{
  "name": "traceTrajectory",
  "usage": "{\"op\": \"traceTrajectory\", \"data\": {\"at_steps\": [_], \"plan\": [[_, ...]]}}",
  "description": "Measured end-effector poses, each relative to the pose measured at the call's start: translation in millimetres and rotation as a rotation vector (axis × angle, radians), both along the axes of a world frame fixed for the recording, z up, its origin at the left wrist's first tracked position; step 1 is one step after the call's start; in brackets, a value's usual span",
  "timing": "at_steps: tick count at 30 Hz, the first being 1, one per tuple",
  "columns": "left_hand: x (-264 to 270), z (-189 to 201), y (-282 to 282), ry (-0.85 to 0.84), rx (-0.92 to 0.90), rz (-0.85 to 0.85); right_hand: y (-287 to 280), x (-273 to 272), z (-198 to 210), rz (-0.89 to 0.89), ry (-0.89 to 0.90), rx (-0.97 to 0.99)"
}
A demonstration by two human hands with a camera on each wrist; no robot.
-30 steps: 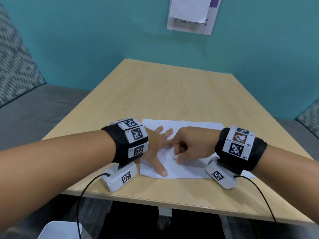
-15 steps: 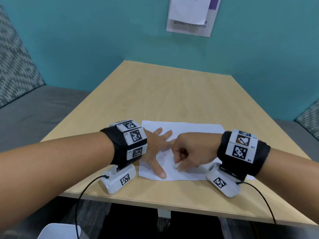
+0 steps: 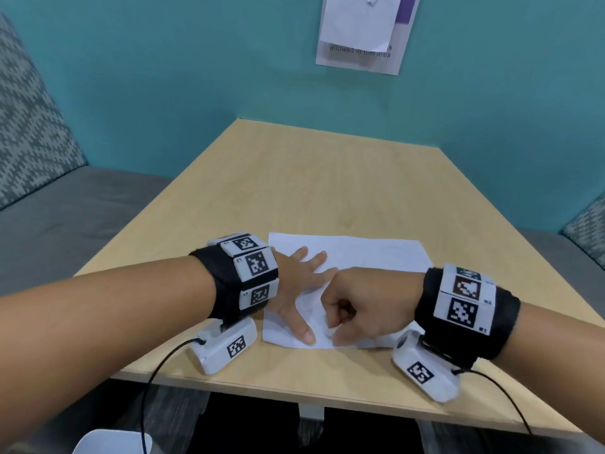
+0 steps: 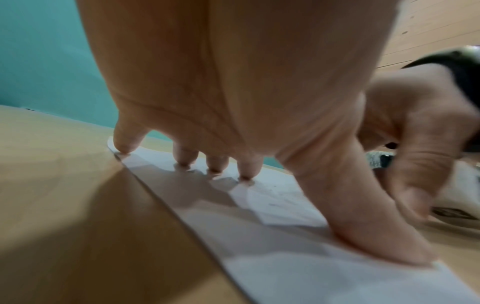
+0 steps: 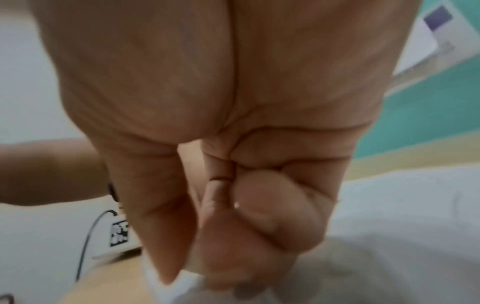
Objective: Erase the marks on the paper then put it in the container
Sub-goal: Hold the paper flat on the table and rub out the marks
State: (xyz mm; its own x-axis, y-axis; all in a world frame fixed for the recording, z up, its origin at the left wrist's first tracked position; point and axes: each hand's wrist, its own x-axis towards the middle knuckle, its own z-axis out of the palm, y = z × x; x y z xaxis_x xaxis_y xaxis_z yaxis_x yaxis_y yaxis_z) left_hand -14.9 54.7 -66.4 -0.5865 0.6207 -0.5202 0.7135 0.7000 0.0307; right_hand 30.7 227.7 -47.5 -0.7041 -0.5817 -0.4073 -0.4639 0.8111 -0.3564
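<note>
Head view: paper (image 3: 366, 257) lies flat at near edge of table (image 3: 327, 178); left hand (image 3: 294, 283) is spread w/ straight fingers, tips pressing paper's left part. Right hand (image 3: 363, 303) is curled tight, pinching a small white eraser (image 5: 182, 283) vs. the sheet, just right of left thumb.

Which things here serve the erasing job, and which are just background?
In use:
- paper, pressed flat by left hand
- white eraser, pinched in right hand
- white container, partly visible below the table edge

Background:
- wall notice
- table
- bench cushions
</note>
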Motion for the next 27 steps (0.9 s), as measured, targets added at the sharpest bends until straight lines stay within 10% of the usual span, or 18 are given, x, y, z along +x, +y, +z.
{"op": "traceTrajectory", "data": {"at_steps": [27], "plan": [[4.3,8.1,-1.1,0.004,-0.070,0.006,37.9,-23.3,27.9,-0.322,0.291,-0.110]]}}
